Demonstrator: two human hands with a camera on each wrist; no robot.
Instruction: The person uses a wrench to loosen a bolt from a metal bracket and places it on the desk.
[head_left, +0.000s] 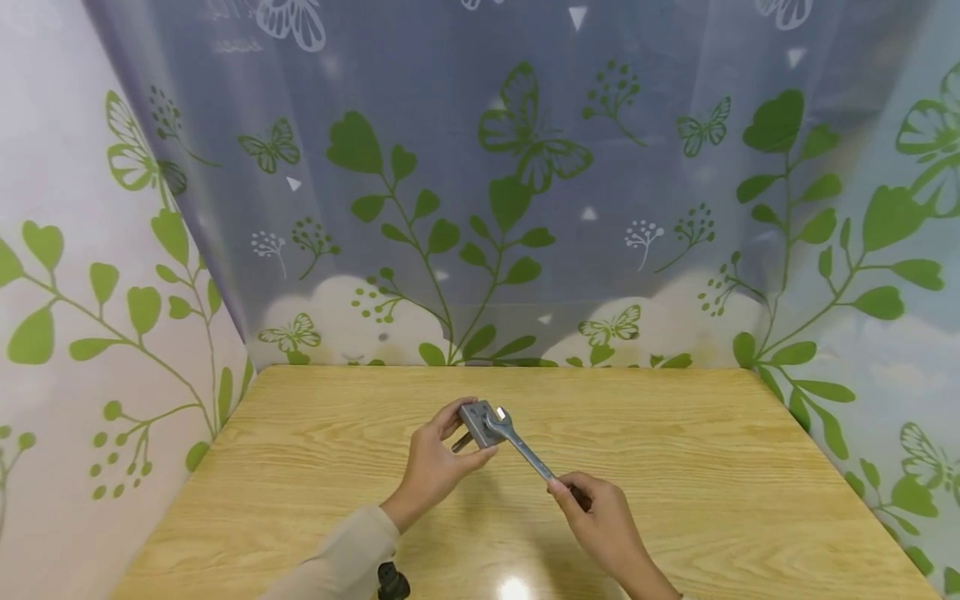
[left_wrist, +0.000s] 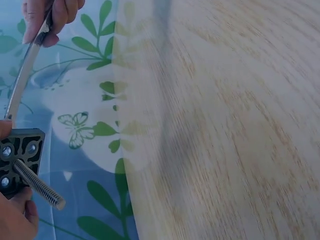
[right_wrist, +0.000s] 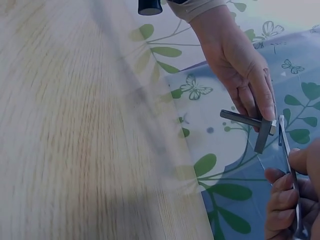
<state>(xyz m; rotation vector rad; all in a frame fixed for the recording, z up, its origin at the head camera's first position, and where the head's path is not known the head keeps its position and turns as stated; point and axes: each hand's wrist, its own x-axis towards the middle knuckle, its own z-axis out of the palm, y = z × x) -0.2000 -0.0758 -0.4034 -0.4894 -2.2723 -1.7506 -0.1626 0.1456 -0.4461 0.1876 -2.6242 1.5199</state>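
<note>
A square grey plate (head_left: pixel 477 422) with a bolt through its middle is gripped at its edges by my left hand (head_left: pixel 437 457), above the table. The threaded shank (left_wrist: pixel 40 185) sticks out of the plate's back, where holes and ribs show in the left wrist view. My right hand (head_left: pixel 600 515) holds a silver open-end wrench (head_left: pixel 531 457) by its handle. The wrench's open end lies at the plate's front face, close to the bolt head (right_wrist: pixel 273 127). Whether the wrench sits on the bolt head I cannot tell.
The wood-grain table (head_left: pixel 315 433) lies beneath both hands. A curtain (head_left: pixel 420 250) with green leaves and butterflies hangs behind it and along both sides. Near my left sleeve (head_left: pixel 352 542) a small black object (head_left: pixel 393 581) is visible.
</note>
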